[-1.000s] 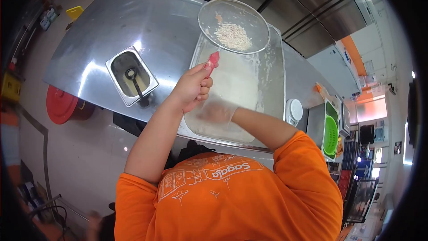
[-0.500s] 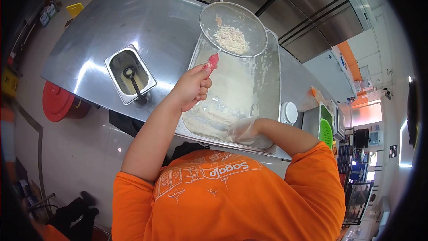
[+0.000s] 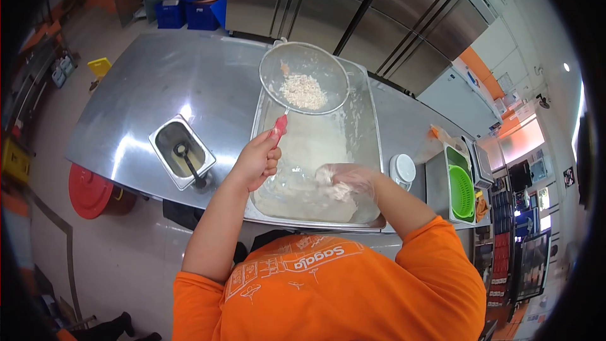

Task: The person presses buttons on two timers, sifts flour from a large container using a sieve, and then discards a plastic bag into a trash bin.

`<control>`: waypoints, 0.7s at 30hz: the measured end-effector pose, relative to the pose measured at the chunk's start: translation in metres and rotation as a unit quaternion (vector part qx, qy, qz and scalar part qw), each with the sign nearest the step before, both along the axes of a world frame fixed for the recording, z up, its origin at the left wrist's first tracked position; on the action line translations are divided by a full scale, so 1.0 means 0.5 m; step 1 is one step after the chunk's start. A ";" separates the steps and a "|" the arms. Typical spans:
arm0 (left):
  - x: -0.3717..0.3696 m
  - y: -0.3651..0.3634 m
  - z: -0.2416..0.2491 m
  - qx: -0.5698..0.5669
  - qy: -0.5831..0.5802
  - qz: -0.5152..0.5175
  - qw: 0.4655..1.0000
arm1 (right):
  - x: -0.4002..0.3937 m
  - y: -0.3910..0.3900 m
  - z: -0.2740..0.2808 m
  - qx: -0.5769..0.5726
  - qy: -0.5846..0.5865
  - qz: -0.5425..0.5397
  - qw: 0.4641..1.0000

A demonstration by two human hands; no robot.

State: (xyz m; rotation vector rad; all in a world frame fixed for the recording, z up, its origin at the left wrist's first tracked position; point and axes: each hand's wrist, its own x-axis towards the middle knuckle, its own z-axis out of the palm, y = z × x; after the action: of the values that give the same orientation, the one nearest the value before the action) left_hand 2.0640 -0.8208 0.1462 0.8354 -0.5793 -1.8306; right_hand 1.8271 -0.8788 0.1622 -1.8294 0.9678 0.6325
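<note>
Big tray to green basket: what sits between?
Head view: a round white object on the steel table, between tray and basket.

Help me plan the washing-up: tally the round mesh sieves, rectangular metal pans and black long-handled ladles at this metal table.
Sieve, in the left hand: 1
Pans, large one and small one: 2
Ladle: 1
Total: 4

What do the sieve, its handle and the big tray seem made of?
The sieve looks like fine metal mesh: grey, see-through, with a shiny rim. Its handle is probably plastic, judging by its solid red colour; finish unclear. The tray appears to be smooth stainless steel, given its silvery, reflective rim.
</note>
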 end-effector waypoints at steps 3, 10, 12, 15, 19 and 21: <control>-0.001 0.001 0.001 0.003 -0.001 0.001 1.000 | -0.019 0.022 -0.042 0.162 -0.233 -0.463 0.840; -0.010 0.011 0.019 0.039 -0.025 -0.013 0.999 | 0.004 -0.050 0.041 0.281 -0.599 -0.480 0.576; -0.014 0.014 0.020 0.041 -0.039 -0.019 0.998 | 0.038 -0.108 0.083 0.105 -0.566 -0.539 0.615; -0.015 0.017 0.017 0.051 -0.044 -0.031 0.997 | 0.094 -0.141 0.123 -0.145 -0.434 -0.492 0.741; -0.013 0.015 0.004 0.046 -0.048 -0.036 0.997 | 0.061 -0.093 0.180 -0.264 -0.296 -0.401 0.826; -0.014 0.008 0.001 0.056 -0.035 -0.023 0.998 | 0.029 -0.045 0.167 -0.360 -0.312 -0.290 0.830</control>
State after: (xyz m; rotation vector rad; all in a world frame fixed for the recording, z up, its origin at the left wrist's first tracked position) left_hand 2.0571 -0.8167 0.1465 0.9720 -0.5484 -1.8953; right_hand 1.8415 -0.9015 0.2459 -1.9838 1.2897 -0.7824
